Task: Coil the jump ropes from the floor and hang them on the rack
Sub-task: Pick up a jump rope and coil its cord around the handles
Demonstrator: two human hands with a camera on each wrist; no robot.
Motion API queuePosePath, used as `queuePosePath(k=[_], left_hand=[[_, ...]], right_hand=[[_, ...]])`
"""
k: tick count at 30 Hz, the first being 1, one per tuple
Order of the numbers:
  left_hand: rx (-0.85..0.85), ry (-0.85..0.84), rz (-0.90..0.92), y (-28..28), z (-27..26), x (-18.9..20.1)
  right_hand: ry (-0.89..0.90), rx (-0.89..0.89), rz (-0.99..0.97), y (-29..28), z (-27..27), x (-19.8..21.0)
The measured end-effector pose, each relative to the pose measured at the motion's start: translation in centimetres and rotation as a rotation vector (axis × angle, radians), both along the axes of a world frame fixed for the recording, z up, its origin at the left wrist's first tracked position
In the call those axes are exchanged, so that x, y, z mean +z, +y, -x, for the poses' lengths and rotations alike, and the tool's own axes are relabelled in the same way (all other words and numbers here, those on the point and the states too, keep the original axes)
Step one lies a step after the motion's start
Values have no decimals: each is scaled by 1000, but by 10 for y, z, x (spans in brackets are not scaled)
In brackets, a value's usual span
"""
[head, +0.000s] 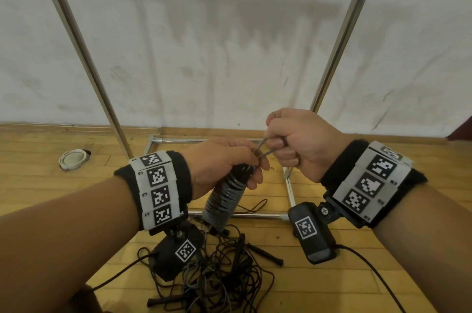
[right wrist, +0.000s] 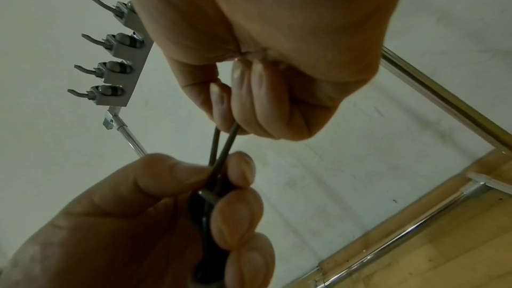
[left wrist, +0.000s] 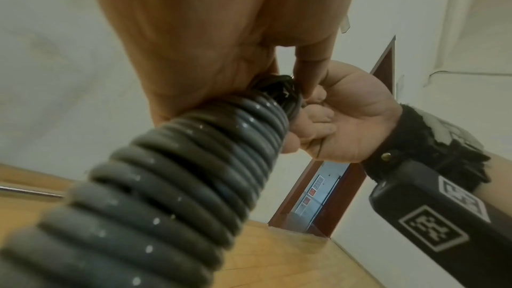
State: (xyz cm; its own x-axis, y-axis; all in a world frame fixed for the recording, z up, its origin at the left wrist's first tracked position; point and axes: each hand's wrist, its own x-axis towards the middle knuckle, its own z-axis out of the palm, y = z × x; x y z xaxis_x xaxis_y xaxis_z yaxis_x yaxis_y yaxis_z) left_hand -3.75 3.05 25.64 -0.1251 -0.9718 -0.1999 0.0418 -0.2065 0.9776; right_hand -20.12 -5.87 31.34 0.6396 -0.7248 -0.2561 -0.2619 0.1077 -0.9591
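The left hand (head: 219,159) is wrapped around the top of a jump rope (head: 224,197) wound tightly around its handles into a thick grey bundle, thumb and forefinger pinching the cord where it leaves the bundle. The right hand (head: 301,144) is closed in a fist just beside it, its fingers (right wrist: 243,95) gripping a short loop of cord (right wrist: 221,143) that runs between the two hands — both strands pass from the right fist down into the left pinch. The bundle slants down and away from the left palm, held in the air above the floor.

Below the hands, on the wooden floor (head: 332,287), lies a tangled pile of ropes (head: 219,274) with several black handles sticking out of it. The pile sits just in front of the rack's (head: 339,39) metal base frame, partly hidden by the left wrist camera. The rack's two upright poles rise on either side of the hands against a stained white wall (head: 204,57). In the right wrist view a bar of hooks (right wrist: 110,56) shows at the rack's top. A round white object (head: 74,158) lies on the floor to the left, near the wall.
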Motion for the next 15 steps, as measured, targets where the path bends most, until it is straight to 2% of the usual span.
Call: queuePosePath(k=[10, 12, 15], left_hand=[[4, -258, -34, 12, -5, -3], [32, -243, -21, 12, -3, -4], [126, -100, -11, 11, -4, -1]], right_hand=[[64, 20, 109, -4, -1, 12], [57, 22, 133, -2, -3, 12], [-31, -83, 126, -2, -3, 9]])
